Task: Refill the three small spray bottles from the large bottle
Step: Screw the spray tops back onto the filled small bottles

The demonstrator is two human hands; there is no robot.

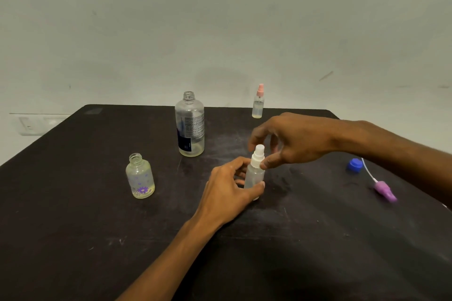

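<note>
Head view. Left hand (228,187) wraps the body of the small white-capped spray bottle (255,175), thumb across the front low down, bottle upright on the table near centre. Right hand (291,140) pinches the white spray head (258,155) at the collar between thumb and fingers. It looks like it is twisting the head on or off; I cannot tell which.

Handling: the bottle is thin translucent plastic, probably light and a bit squeezable, so grip the body firmly but not hard. It is smooth and could slip if wet. Turn at the ribbed collar, not the nozzle tip. It tips easily given the narrow base.

Large bottle (189,127) is clear with a label, uncapped and upright behind and to the left, with only a little liquid at the bottom, so likely light. Hold it mid-body to pour. Floral bottle (140,178) is open at the neck, front left, with pale liquid low in it. Pink-topped spray bottle (258,104) has its head on, at the far edge. Blue cap (354,164) and purple spray head (385,190) with its dip tube lie loose at right, well apart from the bottles.

Surface: dark table (73,227), flat, scuffed and dusty. Room: plain pale wall (220,19) with a few marks, and a wall socket (34,124) low on the left.
</note>
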